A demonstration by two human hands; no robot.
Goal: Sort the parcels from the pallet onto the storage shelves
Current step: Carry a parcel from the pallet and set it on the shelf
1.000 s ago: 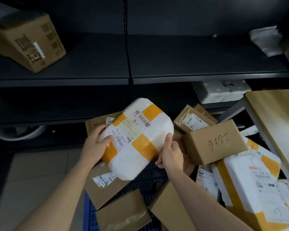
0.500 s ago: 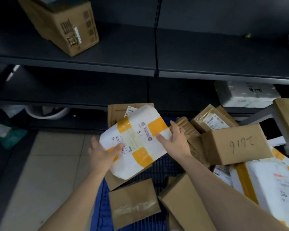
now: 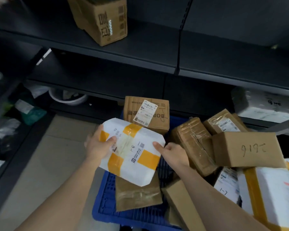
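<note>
White parcel gripped by left hand and right hand, one box on shelf, perhaps eight parcels on pallet

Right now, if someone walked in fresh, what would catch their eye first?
The white parcel crossed with orange tape, gripped mid-frame by the left hand and right hand. To its right, brown cardboard boxes heap on the blue pallet. One cardboard box sits on the dark upper shelf.

White parcel crossed with orange tape; blue pallet, dark shelves
</note>
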